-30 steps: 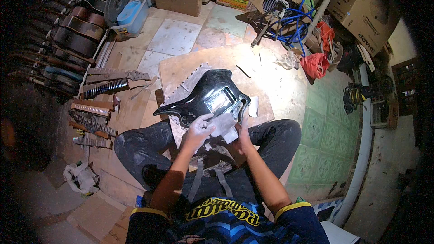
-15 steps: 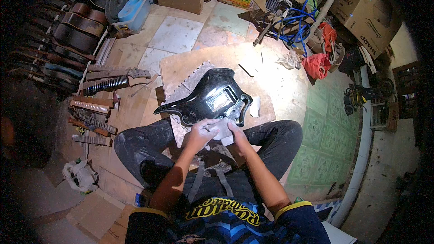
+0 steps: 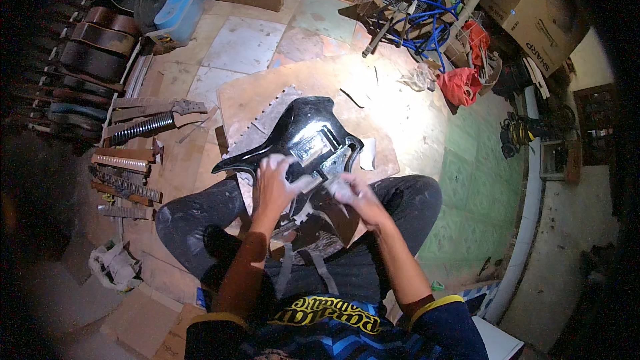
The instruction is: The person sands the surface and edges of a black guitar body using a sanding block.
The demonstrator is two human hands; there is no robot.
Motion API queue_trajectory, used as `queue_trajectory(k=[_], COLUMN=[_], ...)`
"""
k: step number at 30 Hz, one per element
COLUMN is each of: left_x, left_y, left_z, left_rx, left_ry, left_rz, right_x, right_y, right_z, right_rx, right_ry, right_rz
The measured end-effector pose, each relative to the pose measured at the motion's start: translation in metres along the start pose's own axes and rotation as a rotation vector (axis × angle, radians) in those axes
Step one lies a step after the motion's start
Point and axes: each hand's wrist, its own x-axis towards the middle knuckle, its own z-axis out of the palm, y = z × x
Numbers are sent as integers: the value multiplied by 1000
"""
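A glossy black guitar body (image 3: 301, 120), with a rectangular cavity and smaller cut-outs, lies in front of me on a dusty, perforated grey sheet (image 3: 259, 120) atop a board (image 3: 233, 93). My left hand (image 3: 273, 183), dusted white and blurred, rests on the body's near-left edge with fingers apart. Just right of it, my right hand (image 3: 360, 200) grips a greyish piece of abrasive-looking paper (image 3: 339, 187) near the body's lower edge, also blurred. A white paper piece (image 3: 368, 155) lies beside the body's right side.
Guitar necks (image 3: 143, 130) and strips lie at left, beside racked guitars (image 3: 90, 60). Blue tubs (image 3: 172, 15), boxes (image 3: 543, 20), a coiled blue hose (image 3: 427, 40) and a red bag (image 3: 460, 85) stand around the back and right. My folded legs (image 3: 413, 220) flank the board.
My hands, previously together on the paper, have separated. The left moved up and left onto the guitar body; the right keeps the paper. The view has shifted slightly.
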Motion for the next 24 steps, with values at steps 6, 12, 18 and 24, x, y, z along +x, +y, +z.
queue_trajectory(k=[6,12,18,24], left_x=[40,68,87,101], left_y=[24,17,10,-18], left_z=[50,51,46,31], left_rx=[352,371,396,435], left_ry=[-96,-188,-216,-84], left_rz=[-151,-119,-26,46], right_x=[40,64,84,107], right_y=[1,21,-30,-26], right_z=[-73,-102,-86,-63], right_rx=[-220,-624,-950,-1014], right_ry=[522,596,472,439], right_rz=[-36,-289,-350,-374])
